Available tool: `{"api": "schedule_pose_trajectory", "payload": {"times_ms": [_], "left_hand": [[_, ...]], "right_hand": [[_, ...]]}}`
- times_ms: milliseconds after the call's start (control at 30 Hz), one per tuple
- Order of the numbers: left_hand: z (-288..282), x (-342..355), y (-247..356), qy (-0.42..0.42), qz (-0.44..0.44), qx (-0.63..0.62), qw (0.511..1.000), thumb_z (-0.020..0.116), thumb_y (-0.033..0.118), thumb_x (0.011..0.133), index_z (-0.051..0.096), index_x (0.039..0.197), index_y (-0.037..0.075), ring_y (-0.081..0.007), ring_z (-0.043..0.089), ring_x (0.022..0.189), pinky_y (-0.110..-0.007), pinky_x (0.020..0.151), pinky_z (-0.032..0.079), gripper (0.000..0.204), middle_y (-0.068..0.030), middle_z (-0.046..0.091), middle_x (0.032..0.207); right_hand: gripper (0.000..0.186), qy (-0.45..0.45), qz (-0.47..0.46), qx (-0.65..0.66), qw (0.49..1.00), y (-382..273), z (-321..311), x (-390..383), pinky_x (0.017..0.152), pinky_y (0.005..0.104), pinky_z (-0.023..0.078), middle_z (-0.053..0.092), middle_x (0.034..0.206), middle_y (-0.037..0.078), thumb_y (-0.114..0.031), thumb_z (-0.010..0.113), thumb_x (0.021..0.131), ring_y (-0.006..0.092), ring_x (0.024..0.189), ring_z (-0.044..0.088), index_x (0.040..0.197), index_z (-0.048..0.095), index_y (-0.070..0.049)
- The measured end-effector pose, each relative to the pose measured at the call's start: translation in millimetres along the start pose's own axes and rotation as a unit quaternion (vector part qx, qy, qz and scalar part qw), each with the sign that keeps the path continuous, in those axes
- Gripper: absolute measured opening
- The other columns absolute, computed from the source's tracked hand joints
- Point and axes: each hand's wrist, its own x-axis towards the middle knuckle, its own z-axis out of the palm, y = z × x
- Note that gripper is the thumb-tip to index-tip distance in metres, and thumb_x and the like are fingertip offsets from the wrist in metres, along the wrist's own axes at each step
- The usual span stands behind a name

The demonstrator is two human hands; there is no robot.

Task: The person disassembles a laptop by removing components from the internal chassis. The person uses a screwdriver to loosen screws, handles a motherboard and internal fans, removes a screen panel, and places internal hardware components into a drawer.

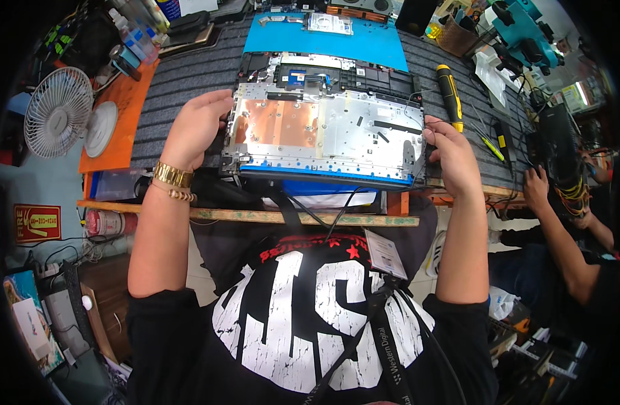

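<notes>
An opened laptop chassis (354,128) rests on the bench in front of me, its silver inner side up. A copper-coloured patch covers its left half, and black strips lie on the right. My left hand (196,128) grips the chassis by its left edge, fingers bent around the side. On the opposite edge my right hand (453,154) pinches the chassis near its right side. Both thumbs are near the rim, and some fingertips are hidden beneath it. Just beyond my right hand lies a yellow-and-black screwdriver (450,98).
A blue mat (384,47) with a hard drive (329,24) lies behind the chassis on the ribbed grey bench mat (188,81). A white fan (59,116) stands at left. At right are a teal microscope (522,34), cables and another person's hand (537,185).
</notes>
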Motion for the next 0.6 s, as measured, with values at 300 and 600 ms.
{"api": "schedule_pose_trajectory", "payload": {"times_ms": [300,600], "left_hand": [[-1.8,2.4,0.2,0.002,-0.008,-0.008,1.0,0.066,0.02,0.114,0.072,0.153,-0.003,-0.013,0.067,0.109,-0.033,0.103,0.053,0.046,-0.0048,0.078,0.127],[-2.1,0.2,3.4,-0.013,-0.011,-0.039,0.999,0.071,0.021,0.11,0.074,0.147,-0.008,-0.0151,0.07,0.117,-0.031,0.105,0.051,0.047,-0.0096,0.081,0.133]], "right_hand": [[0.058,-0.02,0.01,0.035,0.999,2.8,-5.2,3.1,0.084,0.0293,0.05,0.077,0.14,0.007,-0.021,0.075,0.108,0.0113,0.112,0.066,0.159,0.065,0.006],[0.06,-0.022,0.009,0.046,0.999,2.2,-7.0,2.9,0.085,0.0297,0.05,0.075,0.142,0.01,-0.018,0.075,0.106,0.0131,0.113,0.067,0.158,0.064,0.008]]}}
